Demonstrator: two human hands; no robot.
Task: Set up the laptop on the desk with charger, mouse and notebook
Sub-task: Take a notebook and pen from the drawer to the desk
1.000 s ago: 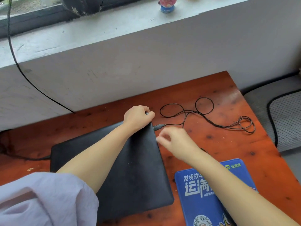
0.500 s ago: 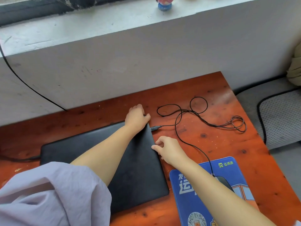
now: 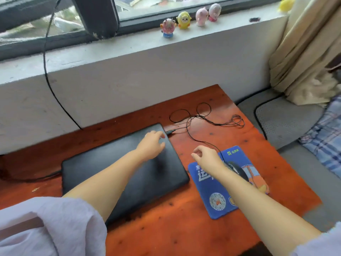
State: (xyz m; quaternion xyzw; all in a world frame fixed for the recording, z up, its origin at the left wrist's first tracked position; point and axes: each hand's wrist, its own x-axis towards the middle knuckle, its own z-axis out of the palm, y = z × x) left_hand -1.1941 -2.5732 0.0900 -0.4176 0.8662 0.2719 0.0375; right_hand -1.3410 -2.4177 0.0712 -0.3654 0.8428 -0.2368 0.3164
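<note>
A closed black laptop [image 3: 103, 174] lies flat on the reddish wooden desk [image 3: 166, 228]. My left hand [image 3: 152, 145] hovers over its far right corner, fingers spread, holding nothing. A thin black mouse cable [image 3: 191, 117] runs in loops across the desk, and its plug [image 3: 170, 131] sits at the laptop's right edge. The black mouse [image 3: 238, 169] rests on a blue mouse pad [image 3: 217, 200], partly hidden by my right forearm. My right hand [image 3: 206, 157] floats above the pad's far left corner, fingers loosely curled and empty. A dark charger cable [image 3: 27, 179] reaches the laptop's left side.
A white wall and windowsill run behind the desk, with several small toy figures [image 3: 182, 20] on the sill. A black cord [image 3: 48, 74] hangs down the wall. To the right lie a grey cushion [image 3: 284, 122], a beige curtain [image 3: 304, 52] and checked fabric [image 3: 324, 135].
My right hand has let go of the plug area and pulled back toward the mouse pad. My left hand lifted off the laptop corner and opened. The camera has tilted up, revealing the window.
</note>
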